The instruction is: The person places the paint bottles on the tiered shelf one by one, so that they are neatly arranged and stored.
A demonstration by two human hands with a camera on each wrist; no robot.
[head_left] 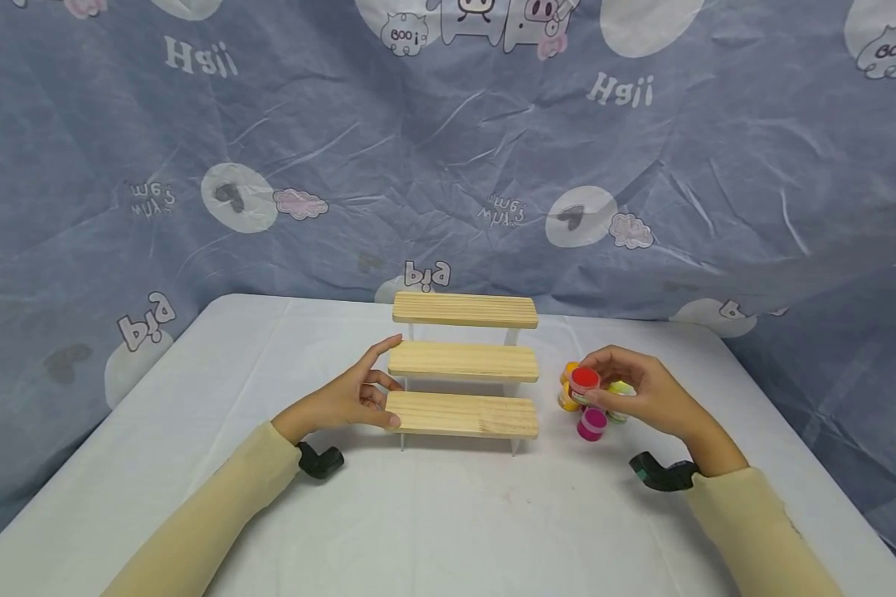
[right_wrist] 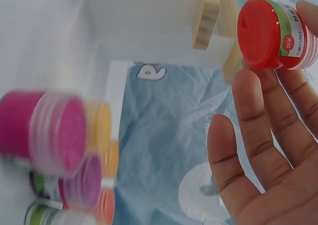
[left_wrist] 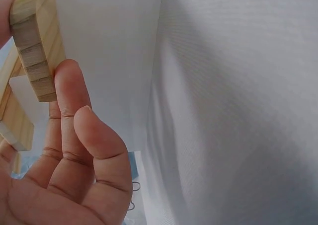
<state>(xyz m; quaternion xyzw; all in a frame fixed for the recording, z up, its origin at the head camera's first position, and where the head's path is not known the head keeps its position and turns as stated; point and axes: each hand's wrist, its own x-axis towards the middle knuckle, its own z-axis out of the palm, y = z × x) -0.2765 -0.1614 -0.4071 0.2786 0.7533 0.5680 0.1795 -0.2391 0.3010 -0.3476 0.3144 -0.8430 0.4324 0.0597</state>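
Note:
My right hand (head_left: 645, 390) pinches a small red paint jar (right_wrist: 271, 34) between thumb and fingers, held above several other jars on the white table. At the centre stands a three-step wooden display stand (head_left: 463, 413) with white supports. My left hand (head_left: 343, 400) holds its left end: in the left wrist view the thumb lies on one side of the lowest plank (left_wrist: 37, 51) and a fingertip touches the other. In the head view, the index finger reaches the middle plank (head_left: 463, 361).
Below the right hand cluster a magenta jar (head_left: 592, 424), yellow-orange jars (head_left: 567, 398) and a yellow-green jar (head_left: 621, 390). A purple jar (right_wrist: 82, 183) shows in the right wrist view. Behind the table (head_left: 448, 514) hangs a blue-grey printed cloth (head_left: 418, 149).

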